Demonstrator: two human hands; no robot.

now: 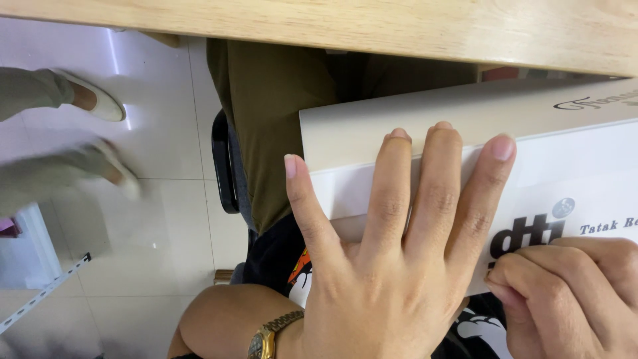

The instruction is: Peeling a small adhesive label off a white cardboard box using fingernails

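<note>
My left hand (392, 266), with a gold wristwatch (266, 336) on the wrist, lies flat with fingers spread on a white printed sheet (585, 173). The sheet rests over an off-white flat box (412, 119) on my lap. The fingertips reach the sheet's upper edge, where the box begins. My right hand (571, 299) sits at the lower right with its fingers curled, pinching the sheet's lower edge beside a dark printed logo. Part of the sheet is hidden under both hands.
A light wooden table edge (399, 26) runs across the top. Below it are my olive trousers (279, 113) and a black chair edge (222, 166). Another person's feet in pale shoes (100, 100) stand on the white tiled floor at left. A white rack (26, 266) stands at lower left.
</note>
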